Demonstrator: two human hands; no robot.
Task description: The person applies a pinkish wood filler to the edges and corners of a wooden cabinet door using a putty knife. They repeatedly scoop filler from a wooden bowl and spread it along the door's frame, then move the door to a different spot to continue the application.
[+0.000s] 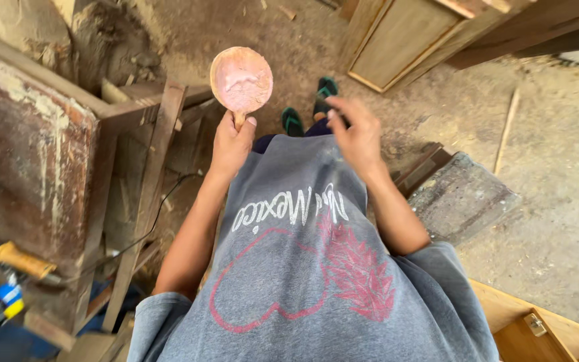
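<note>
My left hand (pixel 230 142) grips the short handle of a carved wooden spoon (pixel 241 80), held upright with its round pinkish bowl facing me. My right hand (pixel 356 134) hovers to the right of it, fingers spread and loose, holding nothing and slightly blurred. Both hands are in front of my grey shirt, above my feet in dark green sandals (pixel 309 107) on the dusty floor.
A rusty, worn workbench (pixel 28 161) with wooden legs stands at my left, a yellow-handled tool (pixel 21 260) lying on it. Wooden cabinet panels (pixel 403 40) lean at the top right. A flat grey block (pixel 460 198) lies at my right. A light wooden box (pixel 537 328) sits at bottom right.
</note>
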